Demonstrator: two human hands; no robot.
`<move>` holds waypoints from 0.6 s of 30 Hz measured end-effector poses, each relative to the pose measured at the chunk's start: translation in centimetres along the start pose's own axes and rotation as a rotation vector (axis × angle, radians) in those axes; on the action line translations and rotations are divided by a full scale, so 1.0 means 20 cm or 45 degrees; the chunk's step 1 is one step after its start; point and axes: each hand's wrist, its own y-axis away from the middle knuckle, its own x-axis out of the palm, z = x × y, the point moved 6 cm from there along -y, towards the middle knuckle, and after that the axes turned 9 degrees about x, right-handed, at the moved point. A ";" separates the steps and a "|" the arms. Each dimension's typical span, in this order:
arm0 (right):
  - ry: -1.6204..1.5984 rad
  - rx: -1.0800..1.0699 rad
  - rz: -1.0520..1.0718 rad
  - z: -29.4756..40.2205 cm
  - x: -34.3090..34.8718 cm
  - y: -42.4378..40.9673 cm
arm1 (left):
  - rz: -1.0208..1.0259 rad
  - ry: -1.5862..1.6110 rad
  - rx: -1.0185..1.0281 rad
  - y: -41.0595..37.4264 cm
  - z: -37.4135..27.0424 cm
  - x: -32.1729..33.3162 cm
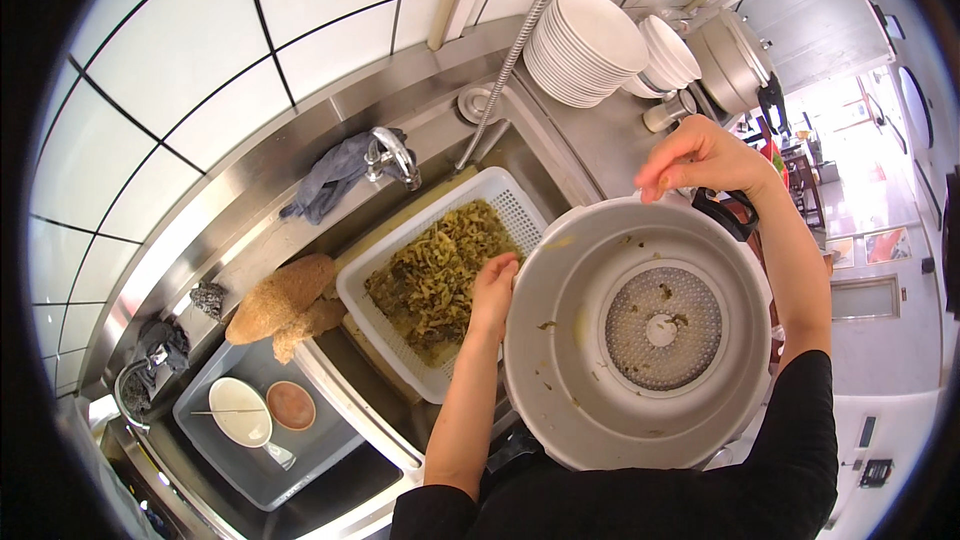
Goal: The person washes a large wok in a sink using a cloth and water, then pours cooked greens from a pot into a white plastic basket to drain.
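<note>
A large aluminium pressure cooker pot (559,360) is tilted on its side against my torso, its inside facing up at me. Bits of chopped vegetable cling to its wall and dimpled round base (637,315). My left hand (495,292) grips the pot's left rim. At the upper rim, beside a black handle (724,214), my right hand (697,157) is bent over with its fingertips drawn together; whether they pinch anything is unclear. A white perforated plastic basket (390,341) in the sink holds shredded, greenish-brown pickled vegetables (442,270), just left of my left hand.
A chrome faucet (394,157) and grey cloth (334,172) line the sink's back ledge. Brown towel-like cloths (281,300) drape over the divider. A grey tub (300,484) holds a white ladle (240,412) and small bowl (291,405). Stacked white plates (585,45) stand on the right counter.
</note>
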 end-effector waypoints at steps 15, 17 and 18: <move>0.873 0.932 0.228 -0.30 -0.08 -0.02 | -0.418 -0.605 0.630 -0.15 -0.33 -0.43; 0.819 0.926 0.233 -0.32 -0.08 -0.03 | -0.465 -0.983 1.253 -0.13 -0.68 -0.32; 0.810 0.941 0.255 -0.34 -0.09 -0.02 | -0.418 -0.975 1.099 -0.20 -0.76 -0.30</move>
